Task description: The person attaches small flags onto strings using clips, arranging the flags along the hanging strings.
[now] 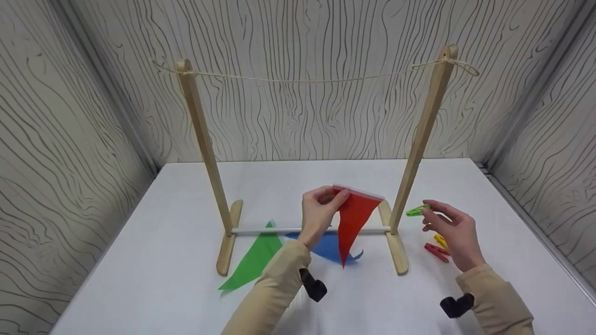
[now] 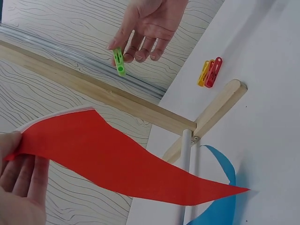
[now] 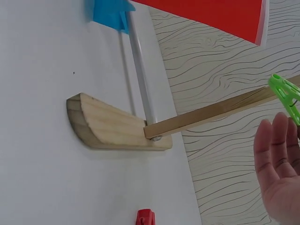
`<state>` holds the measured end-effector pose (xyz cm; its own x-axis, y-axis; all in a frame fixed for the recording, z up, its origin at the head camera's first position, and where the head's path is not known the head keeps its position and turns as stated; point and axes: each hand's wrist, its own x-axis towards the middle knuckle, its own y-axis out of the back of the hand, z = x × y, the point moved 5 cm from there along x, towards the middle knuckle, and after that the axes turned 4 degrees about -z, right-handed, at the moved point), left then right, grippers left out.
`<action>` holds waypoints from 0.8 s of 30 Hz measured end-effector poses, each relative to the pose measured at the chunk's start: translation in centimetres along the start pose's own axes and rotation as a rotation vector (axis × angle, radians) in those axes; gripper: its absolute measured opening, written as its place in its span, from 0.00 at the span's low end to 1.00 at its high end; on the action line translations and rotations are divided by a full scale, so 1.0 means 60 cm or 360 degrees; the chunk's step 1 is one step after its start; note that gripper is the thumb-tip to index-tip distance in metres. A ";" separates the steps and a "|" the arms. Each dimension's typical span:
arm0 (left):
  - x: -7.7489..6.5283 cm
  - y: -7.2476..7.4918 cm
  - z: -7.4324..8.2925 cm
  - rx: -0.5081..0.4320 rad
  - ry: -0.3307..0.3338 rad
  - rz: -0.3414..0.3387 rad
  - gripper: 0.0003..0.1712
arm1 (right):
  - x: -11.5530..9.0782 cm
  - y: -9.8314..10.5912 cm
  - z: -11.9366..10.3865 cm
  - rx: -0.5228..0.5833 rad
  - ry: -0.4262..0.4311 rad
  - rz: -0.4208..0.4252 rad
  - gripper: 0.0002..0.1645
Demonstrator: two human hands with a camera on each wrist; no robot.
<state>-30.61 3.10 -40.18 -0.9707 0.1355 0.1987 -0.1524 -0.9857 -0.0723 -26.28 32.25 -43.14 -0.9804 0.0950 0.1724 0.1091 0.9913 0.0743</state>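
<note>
Pinching the red pennant (image 1: 357, 214) near its upper left corner, the left hand (image 1: 321, 209) lets it hang point down, just right of centre in the head view. Toward the right of that frame, the right hand (image 1: 458, 232) holds a green clothespin (image 1: 414, 211) between thumb and forefinger, the other fingers loosely bent; whether the clip is being squeezed, I cannot tell.

The pennant should be very light and floppy, since it curves along its length in the left wrist view. Its pale top strip looks the firmest place to grip; held only by the point, it would probably fold. The clothespin seems light, stiff and smooth, perhaps a little slippery, best taken by its squeezing ends.

On the desk (image 1: 139, 279), a yellow clothespin (image 1: 440, 241) and a red clothespin (image 1: 436, 252) lie at lower right, and a green pennant (image 1: 256, 258) and a blue pennant (image 1: 328, 246) at lower centre. A slack string (image 1: 288, 81) crosses the upper frame between two wooden posts (image 1: 423, 139).
</note>
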 end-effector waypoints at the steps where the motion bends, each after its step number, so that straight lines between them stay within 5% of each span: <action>1: 0.000 0.000 0.002 -0.0008 -0.0005 0.0000 0.15 | 0.000 -0.001 -0.003 0.0032 0.0004 0.0000 0.14; 9: 0.002 -0.003 0.019 -0.0099 -0.0038 -0.0005 0.14 | 0.005 -0.005 -0.029 0.0274 0.0097 -0.0026 0.12; 24: 0.006 -0.008 0.048 -0.0154 -0.0055 -0.0013 0.15 | 0.015 -0.014 -0.092 0.0443 0.0288 -0.0071 0.17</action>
<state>-30.34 3.30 -37.26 -0.9625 0.1383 0.2332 -0.1791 -0.9700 -0.1641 -26.34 30.98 -37.61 -0.9356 0.0576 0.3484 -0.0068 0.9834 -0.1811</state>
